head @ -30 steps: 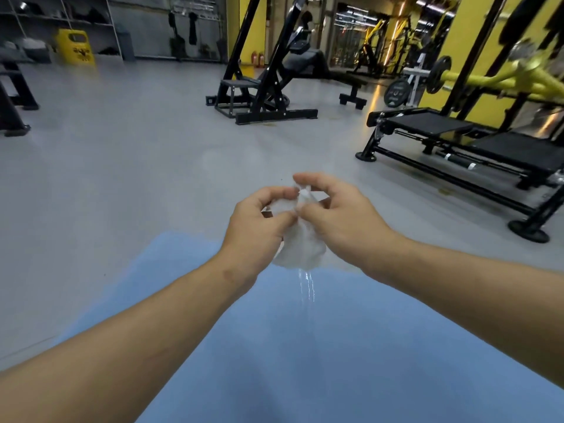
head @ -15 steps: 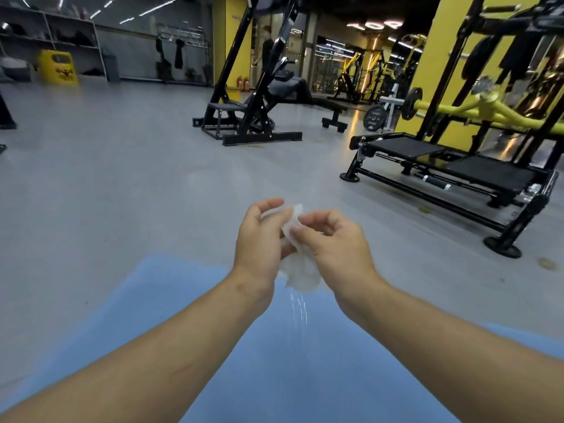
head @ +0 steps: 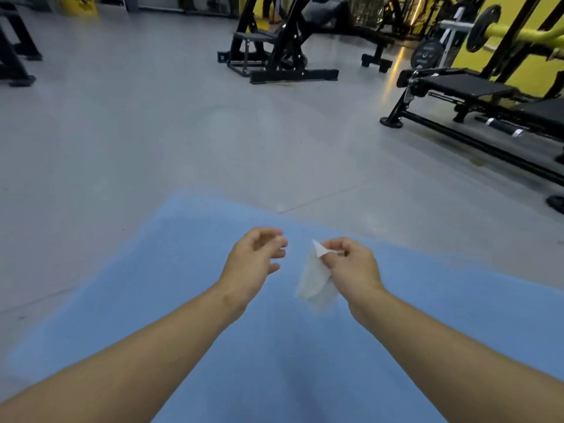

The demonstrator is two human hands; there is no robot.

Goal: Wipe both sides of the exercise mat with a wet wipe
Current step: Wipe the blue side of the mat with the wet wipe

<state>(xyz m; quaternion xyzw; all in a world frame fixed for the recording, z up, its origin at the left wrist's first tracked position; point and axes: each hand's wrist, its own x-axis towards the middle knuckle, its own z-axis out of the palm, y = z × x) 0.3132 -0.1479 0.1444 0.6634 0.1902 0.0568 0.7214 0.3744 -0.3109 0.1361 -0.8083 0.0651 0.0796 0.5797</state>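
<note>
We see a grey floor [head: 152,132] with a black machine frame [head: 283,56] far in the middle, a black bench [head: 467,85] at the right before a yellow wall [head: 531,68], a weight plate [head: 483,24] above it, and a yellow sign [head: 80,4] far left.

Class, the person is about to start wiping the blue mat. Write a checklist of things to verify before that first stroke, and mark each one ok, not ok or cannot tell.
1. Wipe in hand: the right hand pinches the wipe by its top corner. Ok.
2. Wipe opened out for wiping: it hangs folded and crumpled. Not ok.
3. Other hand free to help: the left hand holds nothing, its fingers loosely curled. Ok.
4. Mat lying flat on the floor: flat where visible. Ok.
5. Wipe down on the mat: it is held above it. Not ok.
6. Wipe wet enough: cannot tell.
</note>
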